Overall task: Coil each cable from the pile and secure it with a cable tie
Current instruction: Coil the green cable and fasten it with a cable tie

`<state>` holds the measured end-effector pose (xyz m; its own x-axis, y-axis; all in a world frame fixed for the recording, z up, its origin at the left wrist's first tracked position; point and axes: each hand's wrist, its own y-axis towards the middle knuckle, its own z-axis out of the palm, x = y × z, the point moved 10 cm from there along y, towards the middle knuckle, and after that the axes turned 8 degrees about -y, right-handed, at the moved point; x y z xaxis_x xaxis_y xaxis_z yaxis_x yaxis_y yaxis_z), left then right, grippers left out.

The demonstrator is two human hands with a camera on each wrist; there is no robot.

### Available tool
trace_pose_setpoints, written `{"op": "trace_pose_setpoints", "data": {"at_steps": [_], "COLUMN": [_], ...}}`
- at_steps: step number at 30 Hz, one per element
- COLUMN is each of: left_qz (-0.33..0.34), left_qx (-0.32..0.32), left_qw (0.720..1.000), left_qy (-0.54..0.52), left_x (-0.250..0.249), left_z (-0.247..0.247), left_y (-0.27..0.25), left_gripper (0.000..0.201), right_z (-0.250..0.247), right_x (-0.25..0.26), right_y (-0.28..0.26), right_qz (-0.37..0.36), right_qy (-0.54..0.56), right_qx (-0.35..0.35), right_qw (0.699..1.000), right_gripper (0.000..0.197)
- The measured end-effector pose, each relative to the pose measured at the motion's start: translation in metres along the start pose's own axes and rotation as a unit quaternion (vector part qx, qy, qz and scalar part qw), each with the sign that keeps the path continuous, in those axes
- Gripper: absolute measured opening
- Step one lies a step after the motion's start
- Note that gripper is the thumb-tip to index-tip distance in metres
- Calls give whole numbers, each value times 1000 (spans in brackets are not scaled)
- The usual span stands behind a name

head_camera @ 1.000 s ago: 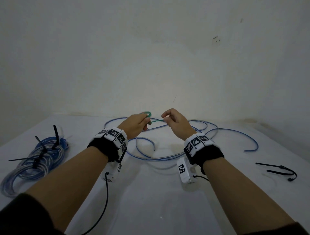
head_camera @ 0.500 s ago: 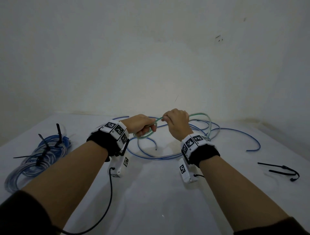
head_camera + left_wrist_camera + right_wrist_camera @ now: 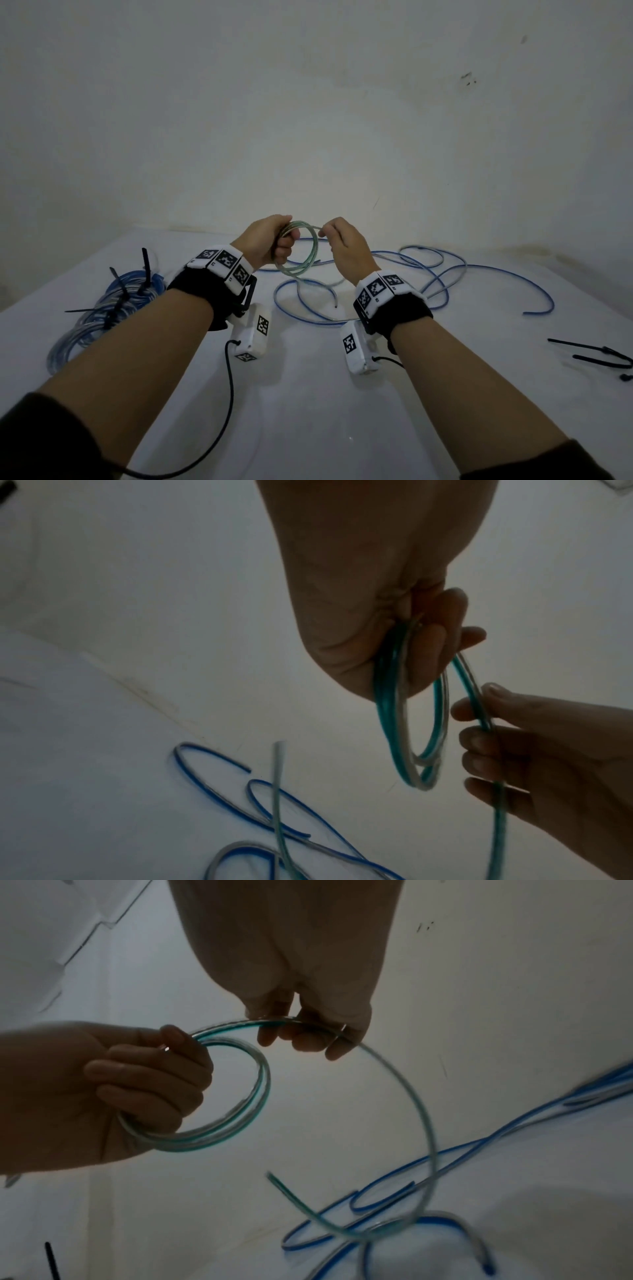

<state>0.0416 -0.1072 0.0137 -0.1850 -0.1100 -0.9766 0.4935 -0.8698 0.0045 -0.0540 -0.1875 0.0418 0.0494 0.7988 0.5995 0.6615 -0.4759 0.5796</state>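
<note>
A small coil of green cable [image 3: 301, 250] is gripped in the left hand [image 3: 270, 240]; its free length is pinched by the right hand [image 3: 346, 246] fingers [image 3: 308, 1039] above the table [image 3: 308, 394].

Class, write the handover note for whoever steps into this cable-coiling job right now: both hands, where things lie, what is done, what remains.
Left hand: its grip holds the small coil of green-striped clear cable, above the white table.
Right hand: pinches that cable's loose run, feeding the next loop; the tail hangs free.
Done: bundle of blue-striped clear cable, table left, tied with black cable ties.
Left: finish the green coil and tie it; loose blue-striped cables need coiling. Spare black cable ties lie table right.
</note>
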Motion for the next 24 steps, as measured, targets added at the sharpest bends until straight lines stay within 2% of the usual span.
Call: {"op": "trace_pose_setpoints", "data": {"at_steps": [2,5,8,12,18,24], "left_qz": [-27,-55,-47,-29,16,139], "left_qx": [19,49,66,74,26,-22], "left_qw": [999,997,997,996,988,969], "left_qy": [-33,-29,-10,-40,-154,-205], "left_x": [3,7,6,0,-15,-41], "left_z": [-4,-9,-12,-15,-36,-56], "left_y": [-5,-15,-23,-30,-26,-29], "left_gripper": [39,36,38,38,36,33], "right_z": [1,2,2,6,30,56], "right_x": [1,3,4,4,5,-13], "right_y": [5,9,11,13,9,1], "right_qz": [5,15,33,55,63,130], "right_qy": [7,22,45,67,69,101], "right_qx": [-28,-56,-79,-88,-37,33], "right_qw": [1000,998,995,992,995,986], "right_gripper": [25,26,27,28,30,17]}}
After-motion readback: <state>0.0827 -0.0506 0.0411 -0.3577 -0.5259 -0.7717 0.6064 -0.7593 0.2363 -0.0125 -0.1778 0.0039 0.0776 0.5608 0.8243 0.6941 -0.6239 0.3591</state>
